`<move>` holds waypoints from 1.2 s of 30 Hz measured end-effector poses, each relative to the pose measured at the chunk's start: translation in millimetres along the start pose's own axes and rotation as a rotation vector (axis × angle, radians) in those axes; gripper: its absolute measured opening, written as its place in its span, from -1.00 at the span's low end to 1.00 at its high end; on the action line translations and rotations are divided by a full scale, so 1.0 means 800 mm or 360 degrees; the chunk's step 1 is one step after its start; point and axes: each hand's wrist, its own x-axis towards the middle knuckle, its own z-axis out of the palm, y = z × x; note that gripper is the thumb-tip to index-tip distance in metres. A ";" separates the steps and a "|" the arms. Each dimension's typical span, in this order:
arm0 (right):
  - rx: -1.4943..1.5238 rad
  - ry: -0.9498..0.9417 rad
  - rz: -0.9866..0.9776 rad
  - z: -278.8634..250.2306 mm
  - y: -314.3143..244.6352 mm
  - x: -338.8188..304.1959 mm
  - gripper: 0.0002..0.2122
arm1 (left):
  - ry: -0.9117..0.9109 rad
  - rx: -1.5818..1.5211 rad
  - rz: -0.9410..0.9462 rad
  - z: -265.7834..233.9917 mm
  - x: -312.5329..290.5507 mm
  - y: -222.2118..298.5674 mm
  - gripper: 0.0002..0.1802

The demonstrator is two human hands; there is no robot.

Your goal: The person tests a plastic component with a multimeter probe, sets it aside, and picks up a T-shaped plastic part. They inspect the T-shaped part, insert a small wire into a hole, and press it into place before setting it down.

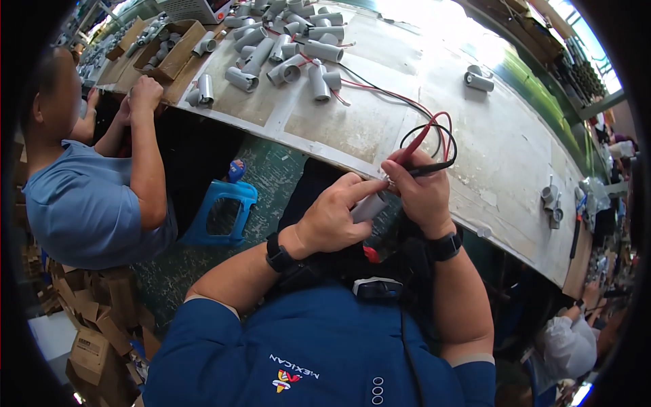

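Note:
At the table's near edge, my left hand (pixel 333 216) is closed round a grey plastic pipe fitting (pixel 369 207), its index finger reaching toward the fitting's upper end. My right hand (pixel 426 197) comes close to that end and grips a pair of test probes, one a red probe (pixel 416 143) and one a black probe (pixel 434 167). Their tips meet the fitting's end near my left fingertip, but the exact contact is hidden by my fingers. Red and black leads (pixel 390 91) loop from the probes back across the table.
A pile of grey pipe fittings (pixel 288 47) covers the worktable's (pixel 312 125) far left. Single fittings (pixel 479 80) lie farther right. Beside a cardboard box (pixel 173 51), a co-worker (pixel 102 197) works on my left. A blue stool (pixel 220 210) stands between us; cartons (pixel 95 353) lie behind.

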 end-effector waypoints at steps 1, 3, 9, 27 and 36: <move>0.0005 -0.0005 -0.0012 0.001 0.000 0.000 -0.92 | 0.0008 0.0011 0.0004 0.000 0.000 0.001 -0.28; 0.0020 -0.0007 0.0009 0.002 -0.001 0.001 -0.92 | 0.0023 -0.0013 -0.0008 0.002 -0.001 -0.002 -0.28; 0.0039 -0.0031 0.0034 0.002 -0.005 0.004 -0.92 | 0.0029 0.0038 -0.0001 -0.002 0.001 0.000 -0.27; 0.0060 -0.0028 0.0093 0.002 -0.008 0.004 -0.92 | 0.0043 -0.0012 -0.0001 0.000 0.001 -0.003 -0.25; 0.0081 -0.0036 0.0026 0.001 -0.004 0.001 -0.92 | 0.0050 0.0035 0.0025 0.002 0.000 0.001 -0.25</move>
